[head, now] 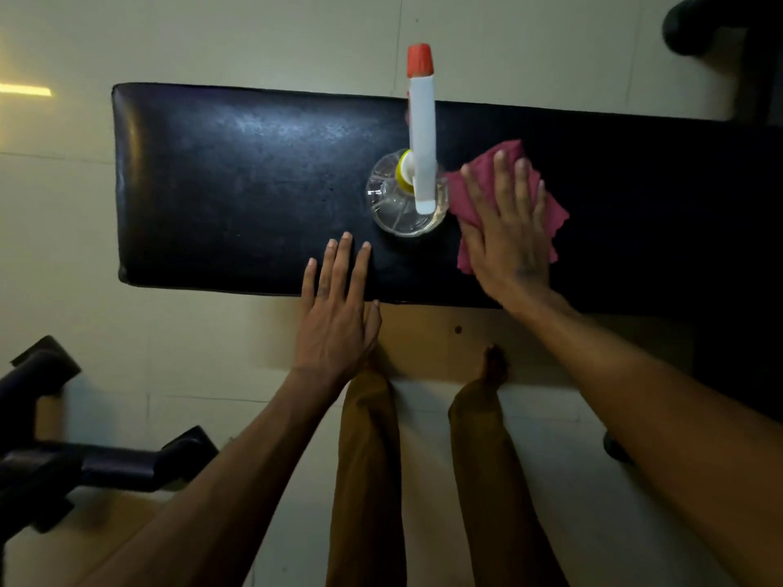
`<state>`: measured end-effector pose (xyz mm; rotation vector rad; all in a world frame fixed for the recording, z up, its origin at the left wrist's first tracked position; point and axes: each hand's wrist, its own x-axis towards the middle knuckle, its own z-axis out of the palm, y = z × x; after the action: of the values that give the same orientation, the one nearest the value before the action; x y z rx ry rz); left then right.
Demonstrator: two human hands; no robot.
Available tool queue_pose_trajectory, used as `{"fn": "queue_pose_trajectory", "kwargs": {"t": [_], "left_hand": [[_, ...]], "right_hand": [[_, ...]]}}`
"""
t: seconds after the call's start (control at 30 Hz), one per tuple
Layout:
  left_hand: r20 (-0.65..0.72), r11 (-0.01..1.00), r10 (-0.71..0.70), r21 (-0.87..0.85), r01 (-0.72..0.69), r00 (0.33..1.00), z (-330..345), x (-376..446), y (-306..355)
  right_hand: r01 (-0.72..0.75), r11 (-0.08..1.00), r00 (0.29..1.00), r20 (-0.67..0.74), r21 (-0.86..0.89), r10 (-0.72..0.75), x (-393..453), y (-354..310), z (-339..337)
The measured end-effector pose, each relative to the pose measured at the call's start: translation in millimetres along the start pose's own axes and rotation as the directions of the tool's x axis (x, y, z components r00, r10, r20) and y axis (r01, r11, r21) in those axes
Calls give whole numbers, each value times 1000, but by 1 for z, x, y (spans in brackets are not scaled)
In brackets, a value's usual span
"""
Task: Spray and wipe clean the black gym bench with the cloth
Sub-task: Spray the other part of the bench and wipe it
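The black gym bench [237, 180] runs left to right across the view, its left part glossy with streaks. A clear spray bottle [406, 197] with a white trigger head and an orange nozzle stands upright on the bench near its middle. Right of the bottle lies a pink cloth [555, 213], pressed flat on the bench under my right hand [508, 230], fingers spread over it. My left hand [339, 307] rests open on the bench's near edge, fingers apart, holding nothing.
Pale floor tiles [212, 40] surround the bench. Black equipment frame parts [51, 455] sit at the lower left and another dark piece [712, 23] at the top right. My legs in brown trousers [368, 459] stand just in front of the bench.
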<state>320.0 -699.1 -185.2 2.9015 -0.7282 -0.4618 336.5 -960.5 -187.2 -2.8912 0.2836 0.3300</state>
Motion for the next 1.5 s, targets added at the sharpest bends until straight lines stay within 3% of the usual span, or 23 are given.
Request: {"fn": "queue_pose_trajectory", "kwargs": {"t": [0.03, 0.07, 0.13, 0.17, 0.23, 0.37, 0.53, 0.57, 0.63, 0.67, 0.7, 0.77, 0.8, 0.83, 0.97, 1.03, 1.1, 1.13, 1.23, 1.3, 1.37, 1.43, 1.5], "left_hand": [[-5, 1000, -3, -3, 3, 1000, 1, 1, 0], [-12, 1000, -10, -8, 10, 1000, 1, 2, 0], [-23, 999, -29, -21, 28, 999, 3, 3, -1], [-25, 999, -34, -29, 33, 999, 3, 3, -1], [-27, 998, -38, -45, 36, 999, 4, 4, 0], [-54, 994, -70, -92, 65, 996, 0, 13, -5], [-44, 995, -50, -84, 46, 998, -2, 20, -12], [-44, 996, -48, -83, 45, 998, -2, 19, -11], [-31, 995, -49, -91, 46, 998, -4, 19, -11], [-22, 994, -51, -93, 49, 998, -4, 19, -12], [-11, 994, -55, -95, 54, 998, -5, 19, -12], [7, 993, -62, -104, 63, 998, -5, 20, -11], [8, 992, -69, -108, 70, 998, -5, 20, -10], [2, 991, -77, -110, 77, 997, -5, 20, -8], [-14, 988, -98, -124, 96, 995, -3, 21, -4], [-13, 987, -107, -125, 105, 994, -4, 21, -4], [-15, 986, -105, -134, 102, 994, -5, 22, -4], [-20, 986, -101, -138, 97, 995, -4, 22, -3], [-21, 986, -99, -134, 96, 995, -3, 21, -4], [-15, 984, -93, -153, 90, 996, -5, 22, -5], [-25, 984, -93, -155, 88, 995, -7, 23, -6], [-34, 985, -89, -150, 83, 995, -6, 22, -5], [-9, 988, -90, -127, 88, 996, -5, 23, -5]], "right_hand": [[-3, 1000, 1000, 12, -2, 3, -10, 10, 0], [-111, 994, 994, -6, 9, 111, -17, 16, 3], [-414, 907, 906, -68, 74, 418, -26, 8, 8], [-485, 871, 867, -85, 80, 491, -26, 0, 12], [-425, 905, 903, -67, 17, 425, -22, -6, 14], [-126, 990, 991, 28, -61, 128, 3, 31, -3], [-328, 944, 944, -30, 34, 329, 74, 13, -11], [-279, 960, 960, -15, 23, 279, 80, 6, -13], [32, 999, 997, 67, -33, -30, 76, 10, -20], [197, 979, 976, 106, -47, -191, 70, 20, -24], [254, 966, 962, 119, -52, -247, 63, 32, -26], [1, 1000, 999, 52, -24, 0, 42, 44, -21], [-174, 985, 985, -1, -14, 174, 27, 42, -14], [-245, 969, 969, -24, -25, 245, 11, 34, -7], [96, 995, 991, 98, -41, -91, -33, 29, 4], [-104, 994, 993, 46, -21, 105, -34, 20, 7], [-348, 937, 938, 7, 28, 348, -40, -11, 13], [-331, 943, 944, 22, 28, 330, -47, -27, 16], [8, 1000, 995, 104, -5, -8, -72, -33, 22], [55, 998, 993, 104, 16, -56, -73, -12, 17], [-142, 989, 987, 79, 43, 139, -63, -3, 16], [-403, 913, 915, 8, 69, 404, -46, -12, 17], [-537, 840, 840, -49, 75, 541, -28, -30, 17]]}}
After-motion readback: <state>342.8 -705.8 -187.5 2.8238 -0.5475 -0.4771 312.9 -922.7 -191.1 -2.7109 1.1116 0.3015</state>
